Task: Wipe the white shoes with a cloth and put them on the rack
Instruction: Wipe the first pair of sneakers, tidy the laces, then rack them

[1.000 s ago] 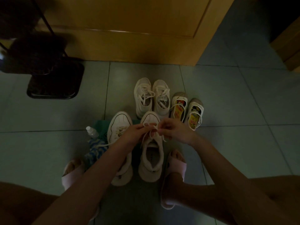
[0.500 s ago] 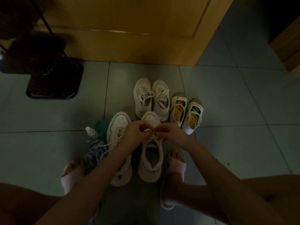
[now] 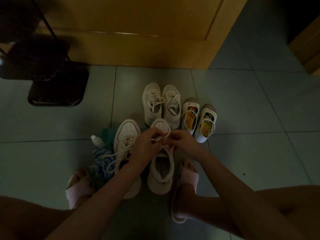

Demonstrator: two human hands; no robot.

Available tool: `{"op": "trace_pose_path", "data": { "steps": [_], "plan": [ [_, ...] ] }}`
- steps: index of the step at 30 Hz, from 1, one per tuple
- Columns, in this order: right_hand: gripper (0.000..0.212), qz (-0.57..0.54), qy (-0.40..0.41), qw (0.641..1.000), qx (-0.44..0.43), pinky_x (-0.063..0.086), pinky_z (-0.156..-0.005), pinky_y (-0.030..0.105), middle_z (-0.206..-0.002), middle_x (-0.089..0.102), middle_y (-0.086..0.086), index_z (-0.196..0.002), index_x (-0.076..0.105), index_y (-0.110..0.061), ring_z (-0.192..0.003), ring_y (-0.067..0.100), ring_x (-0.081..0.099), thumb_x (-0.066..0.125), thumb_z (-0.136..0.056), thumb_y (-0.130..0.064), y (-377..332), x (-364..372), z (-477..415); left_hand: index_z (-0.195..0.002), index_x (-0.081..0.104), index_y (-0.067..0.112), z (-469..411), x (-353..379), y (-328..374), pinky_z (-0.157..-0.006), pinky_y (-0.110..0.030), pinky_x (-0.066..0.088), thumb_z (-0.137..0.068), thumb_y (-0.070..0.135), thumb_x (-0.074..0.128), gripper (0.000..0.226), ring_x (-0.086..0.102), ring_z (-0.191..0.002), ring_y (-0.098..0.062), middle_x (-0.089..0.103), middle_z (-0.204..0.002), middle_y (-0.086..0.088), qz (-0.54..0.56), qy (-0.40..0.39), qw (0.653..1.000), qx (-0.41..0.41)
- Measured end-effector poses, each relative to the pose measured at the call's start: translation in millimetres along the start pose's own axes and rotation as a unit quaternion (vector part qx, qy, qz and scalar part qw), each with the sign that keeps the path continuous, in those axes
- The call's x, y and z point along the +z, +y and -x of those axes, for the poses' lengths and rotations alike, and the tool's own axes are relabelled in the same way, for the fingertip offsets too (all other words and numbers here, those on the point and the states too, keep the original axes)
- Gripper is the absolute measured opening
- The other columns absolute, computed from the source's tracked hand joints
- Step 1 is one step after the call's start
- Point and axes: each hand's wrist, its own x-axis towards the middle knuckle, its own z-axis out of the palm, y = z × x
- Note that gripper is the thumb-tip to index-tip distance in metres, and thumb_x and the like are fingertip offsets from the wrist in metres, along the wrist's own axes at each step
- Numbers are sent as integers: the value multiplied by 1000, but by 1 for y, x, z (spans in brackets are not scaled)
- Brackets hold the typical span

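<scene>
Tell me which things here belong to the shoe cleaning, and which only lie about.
Job: left hand, right hand, lace, near white sneakers, far white sneakers, blue cloth, dark rack.
Lying about: bottle (use unclear), strap shoes, pink slippers, door.

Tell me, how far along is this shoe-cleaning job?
Done: little to show; whether any shoe is wiped is too dark to tell. In hand: the left hand and right hand pinch the laces of one white sneaker. Left: its partner sneaker has loose laces, the cloth lies on the floor beside it, and every shoe, including the farther white pair, sits on the floor, not on the dark rack.
</scene>
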Motion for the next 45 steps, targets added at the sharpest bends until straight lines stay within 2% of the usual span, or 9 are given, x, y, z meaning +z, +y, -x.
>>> {"op": "trace_pose_path", "data": {
  "steps": [4, 11, 17, 21, 29, 32, 35, 40, 45],
  "plan": [
    [14, 10, -1, 1000, 20, 39, -50, 6, -63, 61, -12, -96, 68, 2, -53, -9, 56, 61, -89, -8, -3, -8, 1, -85, 69, 19, -1, -7, -5, -67, -8, 46, -80, 15, 70, 6, 57, -73, 5, 65, -79, 9, -11, 40, 998, -50],
    [22, 87, -45, 986, 138, 36, -46, 10, -34, 52, -17, -62, 64, -12, -40, -4, 50, 65, -82, -6, 2, -28, 2, -71, 68, 15, -3, -38, -13, -56, -17, 53, -79, 8, 70, 10, 62, -55, -3, 67, -63, 4, 59, 48, 988, -134],
    [14, 140, -80, 974, 158, 34, -40, 8, -49, 62, -3, -88, 70, 11, -38, -2, 49, 63, -81, 0, 6, -37, 9, -66, 63, 10, 2, -45, -20, -57, -25, 56, -80, 3, 68, 16, 64, -48, -7, 68, -57, -1, 121, 16, 968, -220],
    [17, 169, -96, 967, 162, 34, -40, 8, -32, 50, -18, -91, 68, 14, -35, -5, 48, 62, -81, 3, 3, -41, 12, -67, 63, 8, 4, -46, -21, -50, -21, 54, -80, 4, 68, 15, 64, -47, -8, 66, -54, 1, 122, 28, 964, -236],
    [23, 206, -94, 948, 225, 50, -72, 28, -77, 61, 7, -100, 68, 1, -69, 15, 56, 64, -81, -11, 15, -37, 3, -69, 61, 6, 6, -49, -12, -51, -24, 53, -85, 2, 62, 16, 59, -41, -4, 63, -59, -5, 94, 44, 966, -238],
    [21, 216, -93, 946, 221, 50, -72, 27, -78, 62, 6, -100, 68, 0, -67, 13, 56, 62, -82, -11, 15, -37, 5, -65, 58, 10, 6, -51, -12, -50, -19, 52, -85, 3, 62, 21, 59, -41, -2, 63, -61, -6, 70, 48, 970, -230],
    [20, 234, -107, 950, 176, 40, -60, 7, -81, 60, 7, -97, 70, 4, -62, 3, 48, 62, -83, -9, 15, -38, 9, -67, 59, 10, 7, -51, -10, -49, -18, 52, -85, 4, 62, 19, 62, -47, -7, 65, -64, -9, 58, 49, 972, -223],
    [17, 240, -104, 955, 142, 37, -50, 13, -62, 59, 1, -89, 72, 5, -49, 2, 50, 63, -83, -9, 11, -43, 10, -76, 59, 6, 7, -50, -6, -53, -23, 53, -86, 4, 62, 11, 60, -58, -16, 62, -65, -7, 55, 27, 970, -236],
    [18, 195, -109, 966, 131, 47, -48, 17, -79, 63, -2, -107, 62, -16, -57, 7, 57, 57, -90, -13, -4, -51, 7, -85, 64, 8, -3, -55, 2, -57, -26, 54, -77, 14, 74, 14, 63, -55, -13, 67, -70, -3, 5, 4, 983, -183]
  ]
}}
